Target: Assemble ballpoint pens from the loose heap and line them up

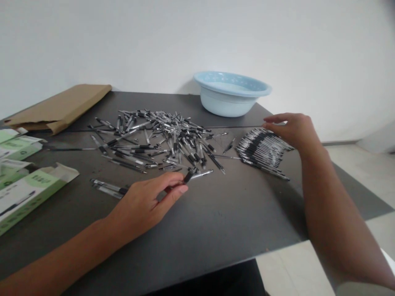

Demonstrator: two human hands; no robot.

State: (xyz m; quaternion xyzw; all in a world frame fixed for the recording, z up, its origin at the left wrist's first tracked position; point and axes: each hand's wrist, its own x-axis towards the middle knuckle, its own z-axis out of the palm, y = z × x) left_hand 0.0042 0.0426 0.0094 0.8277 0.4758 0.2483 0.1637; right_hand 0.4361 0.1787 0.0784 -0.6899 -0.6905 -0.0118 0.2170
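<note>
My left hand [148,201] is over the front middle of the table. Its thumb and index finger pinch a black pen [189,175]; only its dark end shows, and the fingers hide the rest. Behind the wrist lie a few clear pens [108,188], partly covered by the hand. My right hand [291,129] hovers at the far edge of a neat row of pens [262,148]. Its fingers reach left, slightly apart from the thumb, with nothing visible between them. Between and beyond both hands spreads a loose heap of pens [173,139] with black grips and clear barrels.
A light blue basin [228,102] stands at the back by the white wall. At the back left lies a brown paper bag [61,107]. Opened green and white pen boxes [31,193] are along the left. The grey table [222,230] ends at the front and right.
</note>
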